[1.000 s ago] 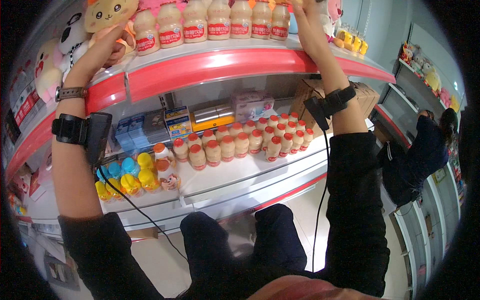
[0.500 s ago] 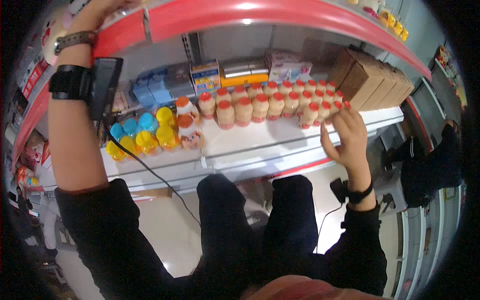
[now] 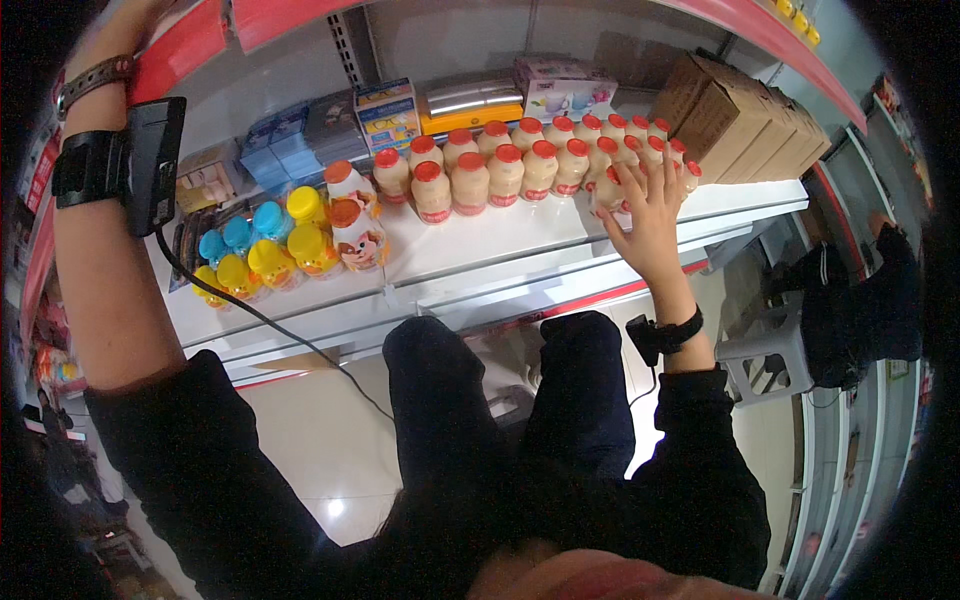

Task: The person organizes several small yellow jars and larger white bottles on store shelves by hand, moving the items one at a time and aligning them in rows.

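Note:
My right hand reaches over the right end of rows of cream-coloured drink bottles with red caps. Its fingers are stretched and spread against the end bottles, with the thumb beside one bottle in front; whether they press on it is hard to see. My left arm is raised, and my left hand is up at the red-edged shelf above, its fingers out of sight. Left of the cream bottles stand white bottles with orange caps, then small bottles with yellow tops and blue tops.
Behind the bottles are blue boxes, a yellow-and-silver box and a white-purple box. Brown cartons stand at the shelf's right end. A cable hangs from my left wrist device. A grey stool and a person are at right.
My right hand has moved left and spread its fingers over the end bottles. My left hand has shifted left and up in view. The whole view has shifted slightly.

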Tool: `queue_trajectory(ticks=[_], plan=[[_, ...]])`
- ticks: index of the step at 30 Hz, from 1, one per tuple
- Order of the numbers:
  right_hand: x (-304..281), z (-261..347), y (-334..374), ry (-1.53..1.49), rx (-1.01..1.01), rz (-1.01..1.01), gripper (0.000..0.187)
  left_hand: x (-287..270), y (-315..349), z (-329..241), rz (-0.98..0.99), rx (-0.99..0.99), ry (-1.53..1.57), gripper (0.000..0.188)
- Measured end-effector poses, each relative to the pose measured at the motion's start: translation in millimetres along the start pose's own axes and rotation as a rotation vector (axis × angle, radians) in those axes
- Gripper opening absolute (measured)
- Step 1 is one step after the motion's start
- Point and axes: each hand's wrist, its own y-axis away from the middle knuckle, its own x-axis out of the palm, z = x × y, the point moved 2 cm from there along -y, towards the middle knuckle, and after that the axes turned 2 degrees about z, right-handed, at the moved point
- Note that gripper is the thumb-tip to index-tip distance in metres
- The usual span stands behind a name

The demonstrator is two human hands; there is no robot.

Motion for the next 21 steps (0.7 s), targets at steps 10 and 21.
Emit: queue_trajectory(ticks=[10, 21], plan=[[9, 11, -3, -0.070, -0.090, -0.082, 0.052, -56, -16, -6, 0.863, 0.046, 0.313, 0.045], [-119, 24, -20, -0.528, -0.247, -0.288, 0.056, -52, -47, 67, 0.202, 0.182, 0.081, 0.026]])
